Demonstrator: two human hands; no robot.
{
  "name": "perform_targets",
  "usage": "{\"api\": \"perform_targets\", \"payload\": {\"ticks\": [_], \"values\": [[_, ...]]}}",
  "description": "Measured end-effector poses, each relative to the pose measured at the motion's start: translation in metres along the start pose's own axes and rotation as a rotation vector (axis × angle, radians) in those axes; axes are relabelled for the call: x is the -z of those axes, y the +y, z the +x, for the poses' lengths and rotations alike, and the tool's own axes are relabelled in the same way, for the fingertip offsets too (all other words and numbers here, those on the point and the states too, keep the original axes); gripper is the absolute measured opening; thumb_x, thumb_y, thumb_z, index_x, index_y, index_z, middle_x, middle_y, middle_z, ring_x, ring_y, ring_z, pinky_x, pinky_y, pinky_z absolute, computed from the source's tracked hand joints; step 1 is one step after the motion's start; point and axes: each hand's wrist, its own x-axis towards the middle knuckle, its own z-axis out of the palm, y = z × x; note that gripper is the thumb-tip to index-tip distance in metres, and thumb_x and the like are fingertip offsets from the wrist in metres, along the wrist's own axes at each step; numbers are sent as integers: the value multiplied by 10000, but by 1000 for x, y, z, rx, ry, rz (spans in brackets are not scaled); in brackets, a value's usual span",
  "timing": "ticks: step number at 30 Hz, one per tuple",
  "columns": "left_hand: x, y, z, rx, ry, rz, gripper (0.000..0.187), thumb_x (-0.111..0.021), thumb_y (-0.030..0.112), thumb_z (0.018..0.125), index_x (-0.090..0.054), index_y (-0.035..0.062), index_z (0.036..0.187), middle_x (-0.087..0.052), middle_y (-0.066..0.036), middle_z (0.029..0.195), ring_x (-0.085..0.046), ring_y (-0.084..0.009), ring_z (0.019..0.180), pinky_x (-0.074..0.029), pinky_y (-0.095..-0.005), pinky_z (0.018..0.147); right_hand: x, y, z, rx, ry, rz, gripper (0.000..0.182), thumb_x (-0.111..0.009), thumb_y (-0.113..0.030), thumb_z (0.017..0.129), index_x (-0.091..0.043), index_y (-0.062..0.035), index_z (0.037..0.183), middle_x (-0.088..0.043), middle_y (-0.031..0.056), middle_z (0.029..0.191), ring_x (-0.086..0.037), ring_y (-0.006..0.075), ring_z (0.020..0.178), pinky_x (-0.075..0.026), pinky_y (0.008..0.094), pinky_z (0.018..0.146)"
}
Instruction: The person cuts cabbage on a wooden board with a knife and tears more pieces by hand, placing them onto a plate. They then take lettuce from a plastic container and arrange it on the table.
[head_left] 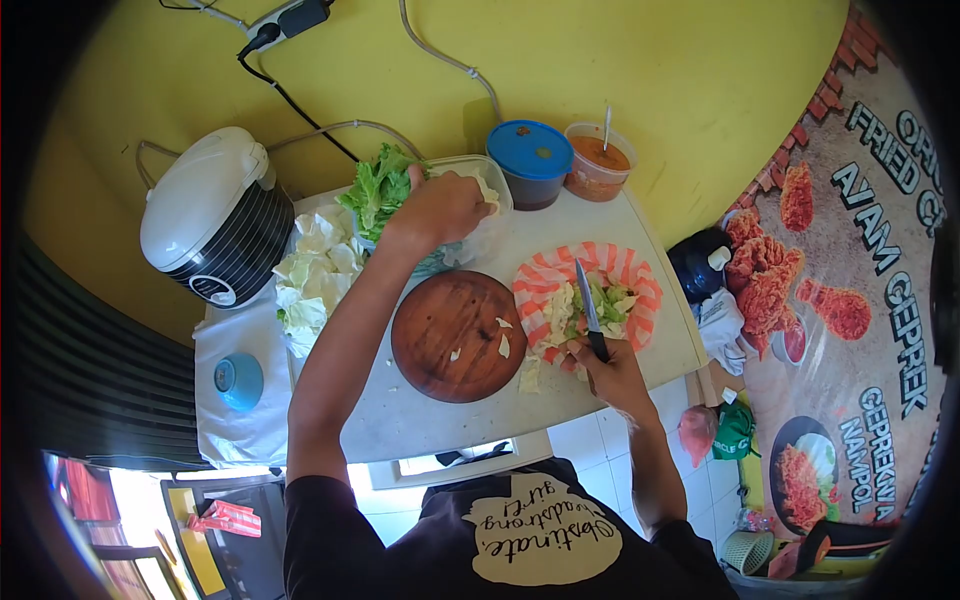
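My right hand (607, 375) grips the black handle of a knife (588, 302), its blade pointing away from me over a bowl lined with red-and-white striped paper (646, 277). Chopped green and pale leaves (612, 303) lie in that bowl. My left hand (448, 208) reaches over a clear plastic container (497, 238), its fingers curled; what they grasp is hidden. Beside that hand, leafy lettuce (378, 190) sticks up. A round wooden chopping board (455, 340) with a few pale scraps lies between my arms.
Torn cabbage leaves (318, 262) are heaped left of the board, near a rice cooker (215, 215). A blue cup (238, 380) sits on white cloth. At the back stand a blue-lidded tub (530, 160) and a sauce tub with a spoon (598, 165).
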Motion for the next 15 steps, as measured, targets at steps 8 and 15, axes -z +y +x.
{"api": "perform_targets", "payload": {"ticks": [8,15], "values": [[-23,22,-9,13,56,208,724,-276,491,1054,-716,8,740,-672,-214,798,-617,-360,1047,-94,-685,1129,4,13,1,-44,67,-47,224,-617,-171,966,-726,23,991,-715,75,763,-613,106,740,-469,270,724],[-22,24,-29,-6,175,226,478,-474,404,1016,-742,47,844,-672,-185,1020,-583,-311,1119,-161,-647,1114,43,1,-2,171,291,-330,164,-629,-82,915,-717,27,1000,-715,81,771,-637,126,706,-495,281,668]]}}
